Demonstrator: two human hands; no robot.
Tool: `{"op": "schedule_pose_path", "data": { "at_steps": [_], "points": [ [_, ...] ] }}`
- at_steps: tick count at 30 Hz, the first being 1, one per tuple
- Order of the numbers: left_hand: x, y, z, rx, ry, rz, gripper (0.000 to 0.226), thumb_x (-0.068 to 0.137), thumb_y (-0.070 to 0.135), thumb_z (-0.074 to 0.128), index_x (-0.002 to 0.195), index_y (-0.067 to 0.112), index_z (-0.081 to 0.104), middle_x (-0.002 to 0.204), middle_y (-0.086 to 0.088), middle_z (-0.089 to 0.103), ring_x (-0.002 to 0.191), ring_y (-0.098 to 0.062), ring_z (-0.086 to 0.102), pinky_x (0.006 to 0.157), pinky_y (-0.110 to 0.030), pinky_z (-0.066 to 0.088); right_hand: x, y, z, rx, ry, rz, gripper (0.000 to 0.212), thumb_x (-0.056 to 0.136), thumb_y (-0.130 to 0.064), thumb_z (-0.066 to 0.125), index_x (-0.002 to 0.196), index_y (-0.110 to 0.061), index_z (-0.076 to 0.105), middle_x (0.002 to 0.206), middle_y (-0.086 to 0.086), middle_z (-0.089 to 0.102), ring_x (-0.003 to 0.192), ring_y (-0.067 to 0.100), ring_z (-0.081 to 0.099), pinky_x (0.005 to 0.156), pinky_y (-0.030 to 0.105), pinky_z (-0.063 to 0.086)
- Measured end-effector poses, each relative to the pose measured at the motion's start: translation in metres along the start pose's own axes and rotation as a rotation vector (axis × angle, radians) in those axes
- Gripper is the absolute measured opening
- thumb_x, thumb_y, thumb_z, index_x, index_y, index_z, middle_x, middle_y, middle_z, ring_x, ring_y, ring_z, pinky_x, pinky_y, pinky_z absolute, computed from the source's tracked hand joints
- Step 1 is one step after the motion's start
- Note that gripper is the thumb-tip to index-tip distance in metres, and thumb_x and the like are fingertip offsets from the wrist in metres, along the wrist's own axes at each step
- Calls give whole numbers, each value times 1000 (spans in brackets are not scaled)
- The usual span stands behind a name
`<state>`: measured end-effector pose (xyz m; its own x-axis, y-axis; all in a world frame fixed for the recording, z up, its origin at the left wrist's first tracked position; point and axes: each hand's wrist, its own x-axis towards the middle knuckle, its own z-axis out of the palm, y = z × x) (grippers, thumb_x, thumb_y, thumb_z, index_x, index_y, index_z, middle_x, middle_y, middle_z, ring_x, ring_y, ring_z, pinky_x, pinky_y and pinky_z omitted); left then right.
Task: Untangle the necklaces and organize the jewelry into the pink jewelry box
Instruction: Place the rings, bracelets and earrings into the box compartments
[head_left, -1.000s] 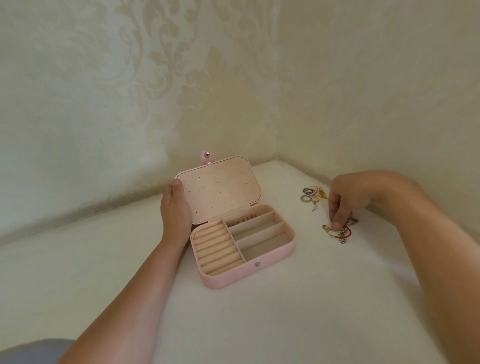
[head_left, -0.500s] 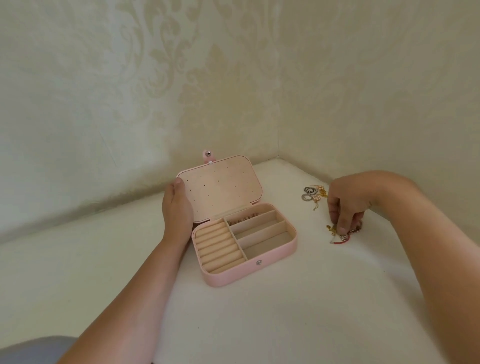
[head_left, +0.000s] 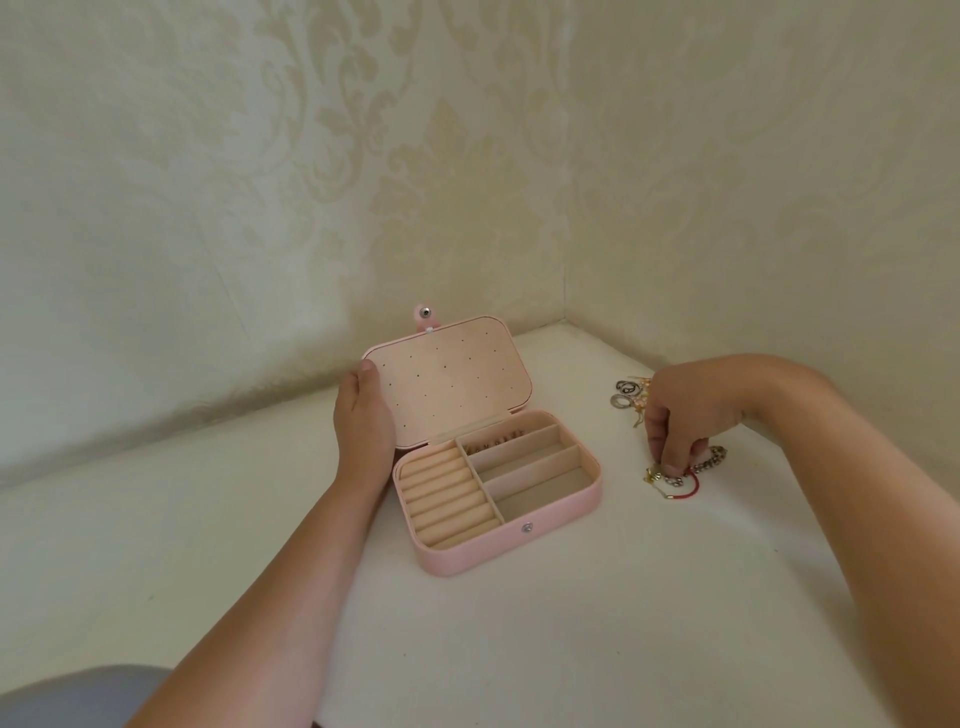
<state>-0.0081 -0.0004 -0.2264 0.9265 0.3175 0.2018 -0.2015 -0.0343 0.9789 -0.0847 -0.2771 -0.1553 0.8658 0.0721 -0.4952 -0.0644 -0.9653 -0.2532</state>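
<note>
Beside pink jewelry box (head_left: 470, 555), left hand (head_left: 363, 422) holding lid (head_left: 453, 380), right hand (head_left: 687, 411) pinching chains (head_left: 710, 460)

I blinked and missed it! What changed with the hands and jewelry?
The right hand pulled the tangled chains into a tighter bunch and now pinches them. The left hand kept holding the pink jewelry box open; the other jewelry pile stayed put.

Jewelry box (head_left: 519, 552) stands open near the corner of the walls (head_left: 727, 208); its raised lid (head_left: 452, 379) bars approach from behind. The left hand (head_left: 363, 423) grips the lid's edge, closing off the box's left side. To the box's right, a bare strip of tabletop (head_left: 623, 525) precedes the chain tangle (head_left: 675, 477) pinched by the right hand (head_left: 685, 415), with a ring cluster (head_left: 627, 395) further back. In front of the box the surface is wide and bare.
</note>
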Motion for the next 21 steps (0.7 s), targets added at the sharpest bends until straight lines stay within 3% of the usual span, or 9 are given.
{"op": "schedule_pose_path", "data": {
  "at_steps": [3, 6, 10, 14, 18, 21],
  "points": [
    [1, -1, 0, 0, 1, 6, 29, 103, 32, 35, 96, 10, 52, 93, -4, 53, 81, -17, 48, 68, -24, 40, -4, -2, -1, 0, 16, -10, 15, 75, -15, 78, 65, -22, 68, 45, -14, 60, 47, -2, 54, 54, 9, 42],
    [2, -3, 0, 15, -2, 15, 30, 103, 32, 35, 98, 8, 53, 94, -4, 53, 81, -17, 48, 69, -25, 40, -12, 2, -6, 52, 112, -77, 9, 76, -17, 77, 71, -20, 70, 57, -11, 62, 52, 0, 53, 54, 10, 41],
    [4, -6, 0, 2, -5, 7, 39, 102, 33, 36, 105, -1, 55, 95, -6, 54, 84, -18, 49, 72, -30, 41, -21, 1, -11, 208, 232, -210, 7, 81, -10, 72, 79, -14, 68, 69, -4, 70, 61, 7, 60, 63, 20, 48],
    [5, -6, 1, 4, -4, 13, 39, 103, 31, 35, 106, -2, 55, 96, -6, 55, 85, -19, 50, 70, -28, 41, -19, -14, -8, 238, 421, -325, 15, 84, -6, 67, 87, -21, 69, 69, -6, 70, 63, 12, 63, 69, 30, 53],
    [5, -5, 2, -6, 3, 2, 34, 102, 31, 36, 103, 5, 56, 97, -5, 57, 86, -19, 51, 71, -26, 42, -21, -37, 1, 236, 567, -460, 20, 88, -8, 64, 92, -24, 74, 72, -17, 66, 64, -6, 59, 59, 10, 45],
    [4, -4, 2, -11, 13, -1, 32, 102, 32, 36, 102, 8, 56, 98, -4, 58, 86, -18, 53, 70, -24, 42, -19, -55, 11, 318, 672, -590, 19, 88, -5, 65, 90, -21, 75, 82, -17, 69, 71, -8, 60, 65, 7, 43]
  ]
}}
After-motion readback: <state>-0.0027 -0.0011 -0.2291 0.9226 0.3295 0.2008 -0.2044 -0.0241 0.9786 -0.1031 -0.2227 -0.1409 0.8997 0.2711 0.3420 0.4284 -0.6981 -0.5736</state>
